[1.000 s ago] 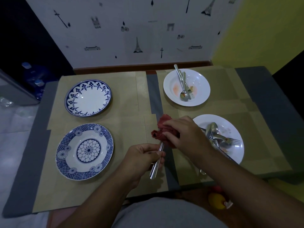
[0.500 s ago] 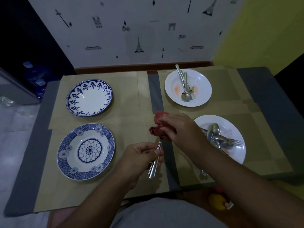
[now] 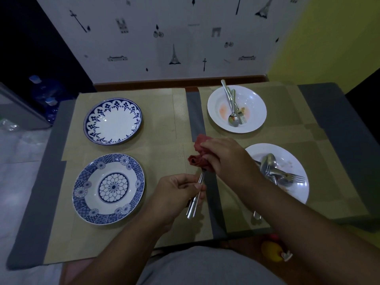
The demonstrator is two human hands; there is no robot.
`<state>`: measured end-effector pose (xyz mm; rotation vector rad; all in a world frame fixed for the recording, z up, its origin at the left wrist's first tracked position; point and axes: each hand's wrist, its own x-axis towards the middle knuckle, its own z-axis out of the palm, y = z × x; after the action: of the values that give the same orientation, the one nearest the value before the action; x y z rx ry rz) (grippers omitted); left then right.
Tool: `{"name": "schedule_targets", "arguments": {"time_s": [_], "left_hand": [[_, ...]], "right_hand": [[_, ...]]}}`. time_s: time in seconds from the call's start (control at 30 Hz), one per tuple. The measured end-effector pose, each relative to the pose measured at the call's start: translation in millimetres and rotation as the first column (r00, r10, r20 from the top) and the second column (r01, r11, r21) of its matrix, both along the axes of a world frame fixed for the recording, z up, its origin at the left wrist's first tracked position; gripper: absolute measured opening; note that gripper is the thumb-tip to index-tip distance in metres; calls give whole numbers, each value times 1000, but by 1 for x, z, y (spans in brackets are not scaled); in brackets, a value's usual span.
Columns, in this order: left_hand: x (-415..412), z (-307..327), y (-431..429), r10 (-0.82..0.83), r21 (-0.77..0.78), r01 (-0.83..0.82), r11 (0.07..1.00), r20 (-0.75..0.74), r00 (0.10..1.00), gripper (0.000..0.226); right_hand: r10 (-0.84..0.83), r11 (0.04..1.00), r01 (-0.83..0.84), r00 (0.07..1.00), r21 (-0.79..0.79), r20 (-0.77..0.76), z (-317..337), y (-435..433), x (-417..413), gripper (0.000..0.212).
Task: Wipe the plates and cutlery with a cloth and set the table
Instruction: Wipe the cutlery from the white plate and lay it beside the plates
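Looking down from head height, a person sits at a low table covered with tan mats. Closest, below the table's near edge on the right, lies a small yellow object, too dim to identify.

Above the near middle of the table, the left hand has its fingers curled and its thumb pinching a pair of metal cutlery handles, which slant up and to the right. Just beyond it, the right hand grips a bunched red cloth wrapped around the upper ends of that cutlery. The cloth hides them, so spoon or fork cannot be told.

To the left of the hands sits a blue patterned plate with a flower design in its middle. To the right, partly under the right forearm, is a smeared white plate holding a pile of spoons and a fork.

Farther back on the left is a white plate with a blue border. Farther back on the right, a white bowl-shaped plate with orange smears holds a spoon and fork.

Behind the table stands a white wall printed with small black landmarks, and blue bottles stand in the dark at far left.
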<state>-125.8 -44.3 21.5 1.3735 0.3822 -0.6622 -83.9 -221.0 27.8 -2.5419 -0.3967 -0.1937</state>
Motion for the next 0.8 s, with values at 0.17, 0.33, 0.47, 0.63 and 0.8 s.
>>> {"name": "schedule_targets", "arguments": {"time_s": [0.17, 0.33, 0.47, 0.63, 0.8], "left_hand": [[7, 0, 4, -47, -23, 46, 999, -39, 998, 14], [11, -4, 0, -37, -25, 34, 999, -139, 990, 19], [14, -9, -4, -4, -1, 4, 1000, -215, 977, 20], [15, -13, -1, 2, 103, 14, 995, -154, 988, 12], [18, -14, -2, 50, 144, -32, 989, -126, 991, 12]], "right_hand": [[2, 1000, -2, 1000, 6, 21, -5, -1, 2, 27], [-13, 1000, 13, 1000, 2, 13, -11, -2, 4, 26], [-14, 999, 14, 1000, 29, 4, -12, -4, 5, 25], [-22, 999, 24, 999, 46, -42, -11, -8, 8, 26], [-34, 997, 37, 998, 66, -51, -8, -8, 7, 28]]}}
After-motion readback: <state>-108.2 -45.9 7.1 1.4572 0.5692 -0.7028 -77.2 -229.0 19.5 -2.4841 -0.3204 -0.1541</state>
